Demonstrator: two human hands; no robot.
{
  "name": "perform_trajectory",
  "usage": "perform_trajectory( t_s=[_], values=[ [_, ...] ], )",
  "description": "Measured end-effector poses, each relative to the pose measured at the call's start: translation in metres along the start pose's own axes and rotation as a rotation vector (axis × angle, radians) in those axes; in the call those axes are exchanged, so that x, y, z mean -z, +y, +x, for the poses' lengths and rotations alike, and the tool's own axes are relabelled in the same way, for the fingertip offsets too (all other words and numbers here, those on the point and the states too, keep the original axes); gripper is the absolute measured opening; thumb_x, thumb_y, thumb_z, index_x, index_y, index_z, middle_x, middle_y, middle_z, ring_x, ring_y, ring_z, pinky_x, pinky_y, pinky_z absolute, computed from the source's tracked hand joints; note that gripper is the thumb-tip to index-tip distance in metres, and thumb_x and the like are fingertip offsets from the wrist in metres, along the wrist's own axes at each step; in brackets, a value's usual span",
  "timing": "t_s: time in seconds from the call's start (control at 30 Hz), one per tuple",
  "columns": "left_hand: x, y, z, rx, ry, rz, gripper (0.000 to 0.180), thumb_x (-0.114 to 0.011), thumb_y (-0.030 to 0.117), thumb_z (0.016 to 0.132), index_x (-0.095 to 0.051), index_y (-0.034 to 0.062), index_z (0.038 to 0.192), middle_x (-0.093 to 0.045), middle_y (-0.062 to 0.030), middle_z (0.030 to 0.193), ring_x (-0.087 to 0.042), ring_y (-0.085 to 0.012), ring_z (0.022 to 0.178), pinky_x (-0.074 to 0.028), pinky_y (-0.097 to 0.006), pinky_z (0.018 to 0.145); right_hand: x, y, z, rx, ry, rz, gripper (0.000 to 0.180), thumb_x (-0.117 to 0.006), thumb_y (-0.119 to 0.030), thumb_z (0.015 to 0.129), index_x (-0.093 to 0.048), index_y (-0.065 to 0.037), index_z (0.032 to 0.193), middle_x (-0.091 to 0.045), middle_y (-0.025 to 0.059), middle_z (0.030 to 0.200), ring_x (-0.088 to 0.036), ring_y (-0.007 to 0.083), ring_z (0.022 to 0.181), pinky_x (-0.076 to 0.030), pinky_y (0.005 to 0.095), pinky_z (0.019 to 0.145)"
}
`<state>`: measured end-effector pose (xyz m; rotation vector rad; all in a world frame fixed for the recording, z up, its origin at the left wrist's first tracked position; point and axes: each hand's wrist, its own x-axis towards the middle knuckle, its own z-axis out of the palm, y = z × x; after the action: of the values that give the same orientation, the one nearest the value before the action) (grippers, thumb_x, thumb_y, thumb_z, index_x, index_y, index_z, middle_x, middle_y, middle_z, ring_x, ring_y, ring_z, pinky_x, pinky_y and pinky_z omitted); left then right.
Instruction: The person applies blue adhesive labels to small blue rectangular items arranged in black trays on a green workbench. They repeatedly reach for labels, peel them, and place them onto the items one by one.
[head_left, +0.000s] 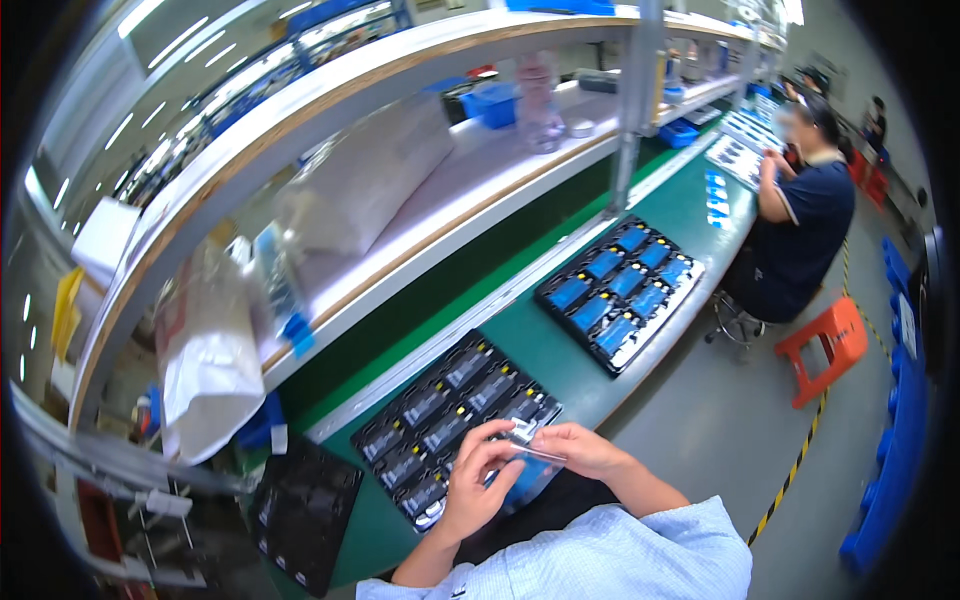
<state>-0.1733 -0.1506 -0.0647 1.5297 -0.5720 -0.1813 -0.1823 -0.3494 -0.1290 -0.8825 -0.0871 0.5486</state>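
My left hand (478, 485) and right hand (575, 450) together pinch a small clear film (528, 447) just above the black tray (455, 425), keeping it off the desk (560, 355).

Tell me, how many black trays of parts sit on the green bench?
3 that I can make out: one tray under the hands, one with blue parts further along, and an empty-looking one at the near end. Others may be hidden.

Two black trays (455, 425) (620, 290), one orange stool (825, 345), two hands (530, 465).
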Motion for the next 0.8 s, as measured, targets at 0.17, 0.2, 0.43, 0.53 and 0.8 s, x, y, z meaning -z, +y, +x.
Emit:
perform_trajectory(
  t_s=[0.17, 0.2, 0.43, 0.53, 0.8],
  values=[
    [0.014, -0.005, -0.021, 0.181, 0.049, -0.200, 0.054, -0.066, -0.006, 0.083, -0.038, 0.0017, 0.128, -0.059, -0.0122, 0.105, -0.060, -0.0134, 0.090, -0.050, -0.026, 0.083, -0.002, 0.057, 0.014, 0.007, -0.021, -0.340, 0.027, -0.049, -0.026, 0.100, -0.062, -0.004, 0.109, -0.063, 0.0008, 0.096, -0.058, 0.0061, 0.083, -0.049, 0.0232, 0.071],
    [0.018, -0.004, -0.025, 0.216, 0.077, -0.163, 0.057, -0.066, -0.006, 0.083, -0.035, 0.0019, 0.131, -0.060, -0.0113, 0.102, -0.060, -0.0125, 0.089, -0.050, -0.026, 0.082, -0.001, 0.059, 0.018, 0.097, -0.019, -0.518, 0.027, -0.050, -0.025, 0.100, -0.061, -0.002, 0.110, -0.063, 0.0016, 0.097, -0.058, 0.0066, 0.083, -0.048, 0.0230, 0.073],
    [0.039, -0.011, -0.051, 0.301, 0.027, 0.088, 0.039, -0.064, -0.003, 0.086, -0.055, -0.0023, 0.124, -0.059, -0.0021, 0.096, -0.058, -0.0067, 0.085, -0.047, -0.020, 0.077, -0.038, -0.005, 0.000, 0.359, -0.116, -0.868, 0.025, -0.058, -0.019, 0.095, -0.060, 0.002, 0.108, -0.062, 0.0099, 0.103, -0.060, 0.0185, 0.099, -0.047, 0.0307, 0.086],
    [0.032, 0.007, -0.051, 0.338, 0.051, 0.085, 0.018, -0.062, -0.004, 0.086, -0.062, 0.0005, 0.104, -0.058, -0.0007, 0.095, -0.056, -0.0080, 0.086, -0.044, -0.021, 0.079, -0.073, -0.071, -0.018, 0.663, -0.243, -0.908, 0.023, -0.064, -0.013, 0.090, -0.060, 0.003, 0.106, -0.061, 0.0134, 0.104, -0.059, 0.0248, 0.099, -0.047, 0.0336, 0.087],
    [0.035, 0.019, -0.066, 0.320, 0.127, -0.136, 0.014, -0.059, -0.003, 0.089, -0.060, 0.0028, 0.102, -0.064, -0.0053, 0.100, -0.058, -0.0092, 0.091, -0.046, -0.022, 0.080, -0.216, -0.234, -0.054, 1.230, -1.043, -0.332, 0.023, -0.060, -0.012, 0.089, -0.058, 0.002, 0.107, -0.060, 0.0195, 0.111, -0.058, 0.0328, 0.100, -0.047, 0.0451, 0.090]
  ],
)
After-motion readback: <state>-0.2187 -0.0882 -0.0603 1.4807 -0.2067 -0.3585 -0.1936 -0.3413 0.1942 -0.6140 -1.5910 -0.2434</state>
